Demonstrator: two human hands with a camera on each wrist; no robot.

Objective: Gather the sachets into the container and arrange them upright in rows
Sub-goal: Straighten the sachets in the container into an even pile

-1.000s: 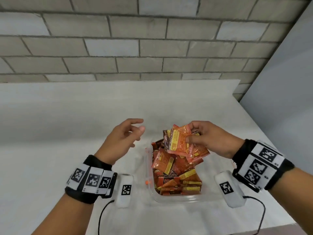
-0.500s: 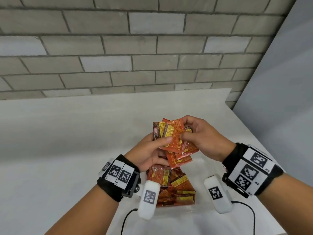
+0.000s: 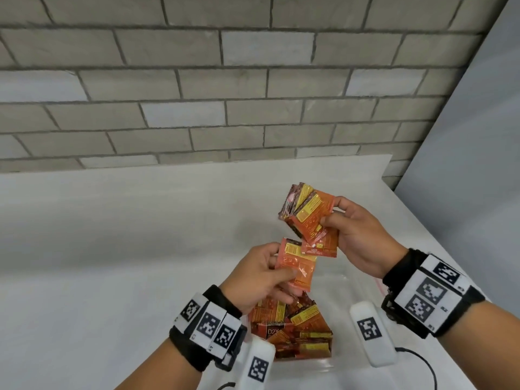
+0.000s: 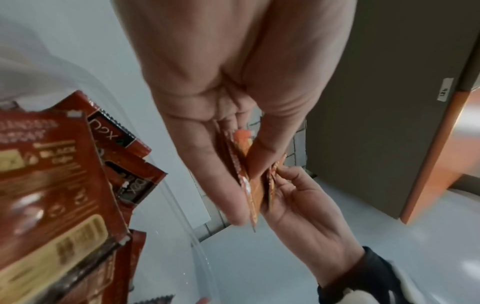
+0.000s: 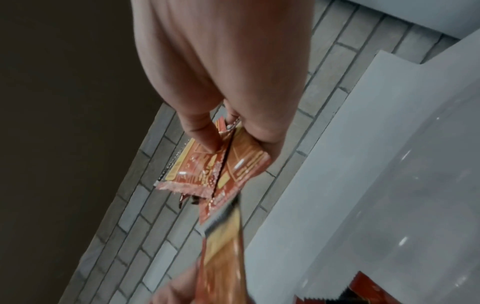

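A heap of sachets (image 3: 292,330) lies in the container (image 3: 346,280) on the table (image 3: 112,249), near its right edge; brick wall (image 3: 197,94) behind.

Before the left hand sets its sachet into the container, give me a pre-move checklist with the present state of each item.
1. Left hand grips one sachet: ok.
2. Right hand holds the bunch of sachets firmly: ok.
3. The single sachet is separate from the bunch: cannot tell, edges overlap.
4. Container is below the hands: ok.
5. Sachets in the container stand upright in rows: not ok, piled.
6. Free space at the container's right: ok.
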